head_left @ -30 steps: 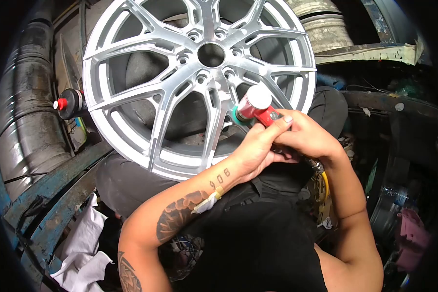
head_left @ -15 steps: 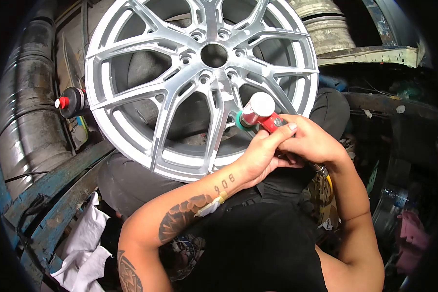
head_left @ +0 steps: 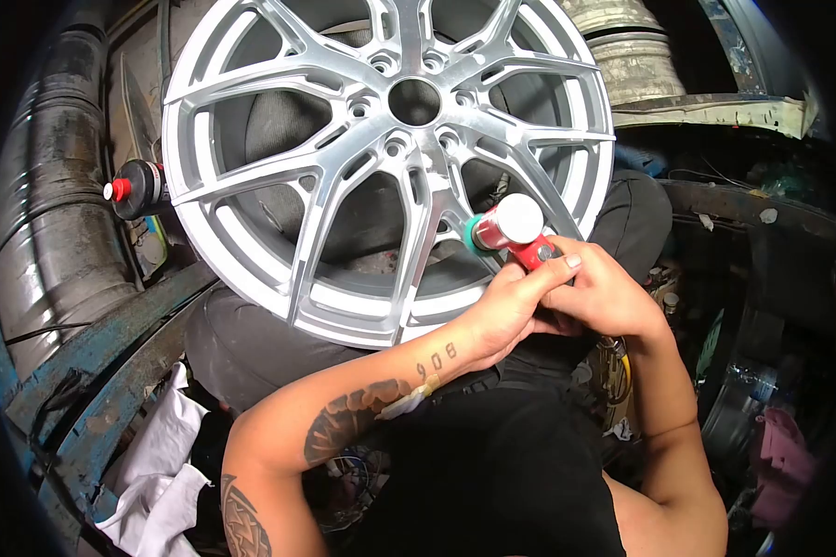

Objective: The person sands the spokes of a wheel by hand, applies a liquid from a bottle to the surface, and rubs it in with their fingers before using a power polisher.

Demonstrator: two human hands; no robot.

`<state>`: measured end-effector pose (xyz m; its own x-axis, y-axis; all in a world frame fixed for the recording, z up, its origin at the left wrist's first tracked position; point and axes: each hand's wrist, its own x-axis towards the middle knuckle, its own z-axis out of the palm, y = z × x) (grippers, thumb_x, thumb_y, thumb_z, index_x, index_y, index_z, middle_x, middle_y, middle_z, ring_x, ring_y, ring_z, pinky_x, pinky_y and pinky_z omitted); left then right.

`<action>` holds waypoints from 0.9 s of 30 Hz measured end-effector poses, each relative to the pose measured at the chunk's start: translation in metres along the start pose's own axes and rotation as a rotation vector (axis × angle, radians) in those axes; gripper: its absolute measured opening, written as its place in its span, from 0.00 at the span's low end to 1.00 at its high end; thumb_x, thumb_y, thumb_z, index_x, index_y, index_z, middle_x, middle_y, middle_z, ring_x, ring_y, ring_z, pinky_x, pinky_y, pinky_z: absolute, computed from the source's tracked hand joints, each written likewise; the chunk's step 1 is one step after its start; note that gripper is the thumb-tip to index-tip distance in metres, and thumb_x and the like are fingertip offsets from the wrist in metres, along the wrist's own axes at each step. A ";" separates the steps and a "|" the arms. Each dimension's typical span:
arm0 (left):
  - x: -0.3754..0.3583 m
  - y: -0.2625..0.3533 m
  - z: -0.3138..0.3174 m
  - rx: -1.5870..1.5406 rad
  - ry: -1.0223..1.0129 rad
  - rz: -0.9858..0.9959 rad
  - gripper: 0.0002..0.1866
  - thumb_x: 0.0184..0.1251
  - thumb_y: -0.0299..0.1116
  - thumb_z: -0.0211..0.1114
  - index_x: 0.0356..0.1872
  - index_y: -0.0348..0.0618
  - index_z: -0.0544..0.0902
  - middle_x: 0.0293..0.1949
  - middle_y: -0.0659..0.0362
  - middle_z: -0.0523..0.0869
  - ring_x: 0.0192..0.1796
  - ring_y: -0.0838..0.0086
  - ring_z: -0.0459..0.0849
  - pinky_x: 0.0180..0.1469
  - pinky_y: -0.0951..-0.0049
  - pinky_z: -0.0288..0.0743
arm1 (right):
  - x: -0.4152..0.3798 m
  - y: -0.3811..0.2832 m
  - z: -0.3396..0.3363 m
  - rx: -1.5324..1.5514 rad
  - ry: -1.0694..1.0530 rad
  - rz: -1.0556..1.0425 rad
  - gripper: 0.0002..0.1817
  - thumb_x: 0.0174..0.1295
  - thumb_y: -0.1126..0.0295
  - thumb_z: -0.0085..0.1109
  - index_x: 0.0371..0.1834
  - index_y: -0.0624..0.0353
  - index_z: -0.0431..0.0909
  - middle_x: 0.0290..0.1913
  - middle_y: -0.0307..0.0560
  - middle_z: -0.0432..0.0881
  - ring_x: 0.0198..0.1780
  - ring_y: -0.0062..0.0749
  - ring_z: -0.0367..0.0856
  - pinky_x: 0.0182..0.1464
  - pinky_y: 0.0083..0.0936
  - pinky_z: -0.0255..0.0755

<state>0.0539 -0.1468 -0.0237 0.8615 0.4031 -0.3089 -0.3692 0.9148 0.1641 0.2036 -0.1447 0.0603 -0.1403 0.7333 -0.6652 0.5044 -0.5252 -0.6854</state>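
A silver multi-spoke car wheel rim (head_left: 308, 237) leans face up across the lap. Both hands close around the handle of a small red power sander (head_left: 533, 252) with a round white-topped head and a green pad at its side. My left hand (head_left: 511, 311), below the tattooed forearm, wraps the handle from the left, its thumb on top. From the right, my right hand (head_left: 608, 290) grips the same handle; some of its fingers are hidden. The green pad sits right at the edge of a lower spoke, right of the rim's centre line.
A dark bottle with a red cap (head_left: 132, 189) lies left of the rim. Metal drums (head_left: 51, 200) line the far left, beside a blue metal frame (head_left: 111, 327). White cloth (head_left: 163, 478) hangs at lower left. A pink cloth (head_left: 778, 464) is at lower right.
Both hands and the sander have shifted slightly right and down, along the spoke's edge. The rim appears nudged a little to the right in view. The grip is the same.
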 end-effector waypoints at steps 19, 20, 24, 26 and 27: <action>0.003 0.011 -0.010 -0.070 0.080 0.061 0.23 0.81 0.45 0.61 0.63 0.37 0.74 0.56 0.50 0.83 0.57 0.65 0.88 0.57 0.54 0.88 | 0.025 0.013 0.011 -0.161 0.138 -0.169 0.15 0.60 0.68 0.65 0.43 0.68 0.76 0.28 0.59 0.80 0.30 0.36 0.79 0.38 0.37 0.75; 0.004 0.008 -0.009 -0.075 0.081 0.057 0.23 0.81 0.45 0.62 0.63 0.37 0.74 0.56 0.50 0.83 0.56 0.65 0.88 0.57 0.55 0.88 | 0.022 0.011 0.012 -0.175 0.148 -0.178 0.15 0.60 0.68 0.65 0.42 0.68 0.76 0.28 0.60 0.80 0.29 0.37 0.79 0.38 0.37 0.75; 0.003 -0.003 -0.004 -0.075 0.070 0.005 0.24 0.80 0.47 0.63 0.64 0.40 0.73 0.58 0.51 0.82 0.58 0.66 0.87 0.57 0.56 0.88 | 0.003 0.006 0.012 -0.227 0.148 -0.136 0.15 0.61 0.67 0.65 0.41 0.69 0.74 0.26 0.62 0.79 0.27 0.44 0.78 0.35 0.39 0.74; 0.000 -0.004 0.000 -0.063 0.085 0.000 0.25 0.80 0.48 0.64 0.65 0.41 0.72 0.59 0.51 0.80 0.59 0.66 0.86 0.57 0.57 0.88 | -0.003 -0.002 0.013 -0.250 0.134 -0.093 0.15 0.62 0.67 0.65 0.40 0.70 0.74 0.26 0.63 0.79 0.26 0.48 0.78 0.34 0.40 0.73; -0.002 -0.003 0.001 -0.061 0.088 0.002 0.26 0.80 0.48 0.64 0.66 0.41 0.72 0.60 0.51 0.80 0.60 0.66 0.86 0.57 0.57 0.88 | -0.003 -0.004 0.014 -0.261 0.127 -0.072 0.16 0.62 0.67 0.64 0.40 0.70 0.74 0.26 0.64 0.79 0.25 0.50 0.78 0.33 0.40 0.73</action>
<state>0.0537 -0.1505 -0.0230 0.8279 0.4030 -0.3900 -0.3936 0.9129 0.1078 0.1904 -0.1511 0.0611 -0.0847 0.8214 -0.5641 0.7010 -0.3532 -0.6196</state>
